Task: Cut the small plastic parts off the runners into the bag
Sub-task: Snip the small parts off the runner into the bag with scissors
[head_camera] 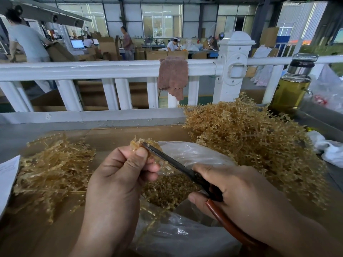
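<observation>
Head view: clear plastic bag (185, 236) sits under and between both hands, mouth open upward. Inside it, directly below the left fingers, a mound of small amber parts (167, 190).

Left hand (118, 175): fingers curled, thumb on top, pinching an amber runner (136, 142) that sticks out just above the thumb tip.

Right hand (232, 191): wrapped around the red-brown handles of the scissors (167, 158). Scissors' long axis runs diagonally from the right palm up and left, with the tip at the left thumb, touching the runner. Blades look almost closed; can't tell if they are fully shut.

Big heap of runners (250, 141) lies beyond and outboard of the right hand. Second heap (53, 169), flatter, with straighter strands, is outboard of the left hand. Both are on a cardboard sheet (118, 134), as is the bag.

Paper sheet (7, 175) is at the far left edge. Beyond the hands: white railing (92, 69) with a brown cloth (172, 76) draped over it. Glass bottle (291, 86) of yellowish liquid stands upright past the right heap.
</observation>
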Demonstrator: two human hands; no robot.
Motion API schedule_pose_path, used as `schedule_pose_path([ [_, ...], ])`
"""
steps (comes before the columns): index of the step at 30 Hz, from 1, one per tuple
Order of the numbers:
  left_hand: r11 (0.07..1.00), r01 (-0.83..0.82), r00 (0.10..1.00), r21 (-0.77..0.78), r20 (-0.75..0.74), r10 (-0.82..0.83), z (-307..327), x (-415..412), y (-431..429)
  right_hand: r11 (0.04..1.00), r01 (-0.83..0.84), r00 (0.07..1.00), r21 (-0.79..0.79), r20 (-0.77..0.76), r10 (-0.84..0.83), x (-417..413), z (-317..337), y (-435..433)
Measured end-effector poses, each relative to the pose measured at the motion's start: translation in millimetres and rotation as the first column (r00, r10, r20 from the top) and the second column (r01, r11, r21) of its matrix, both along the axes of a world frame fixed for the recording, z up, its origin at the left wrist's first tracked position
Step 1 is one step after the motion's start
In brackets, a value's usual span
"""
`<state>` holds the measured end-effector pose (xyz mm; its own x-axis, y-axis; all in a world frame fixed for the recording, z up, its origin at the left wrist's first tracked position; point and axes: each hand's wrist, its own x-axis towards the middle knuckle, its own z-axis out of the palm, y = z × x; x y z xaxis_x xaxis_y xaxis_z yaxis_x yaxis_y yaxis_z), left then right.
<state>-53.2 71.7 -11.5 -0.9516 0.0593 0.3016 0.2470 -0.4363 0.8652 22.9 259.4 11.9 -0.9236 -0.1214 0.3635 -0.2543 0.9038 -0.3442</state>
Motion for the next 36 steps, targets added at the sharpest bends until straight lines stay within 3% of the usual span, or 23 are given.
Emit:
schedule_pose_path([
  [15,0.998,0.019,1.0,0.06,0.003,-0.019,-0.7,-1.7,0.7,0.999,0.003,0.999,0.033,0.035,-0.005,-1.8,-2.7,-0.3],
  [22,0.992,-0.117,0.991,-0.046,-0.075,0.114,-4.9,-3.1,-2.7,0.999,0.001,0.999,0.041,0.044,-0.003,-1.4,-3.8,-1.7],
  [29,0.989,-0.127,0.99,-0.07,-0.064,0.122,-2.9,-2.1,-1.9,0.999,0.012,0.998,0.049,0.061,-0.015,-1.3,-1.4,-1.2],
  [36,0.999,0.03,0.999,0.028,0.015,-0.03,-4.4,-4.0,1.9,0.999,0.029,0.997,0.018,0.072,-0.031,-1.7,-3.9,-4.0],
])
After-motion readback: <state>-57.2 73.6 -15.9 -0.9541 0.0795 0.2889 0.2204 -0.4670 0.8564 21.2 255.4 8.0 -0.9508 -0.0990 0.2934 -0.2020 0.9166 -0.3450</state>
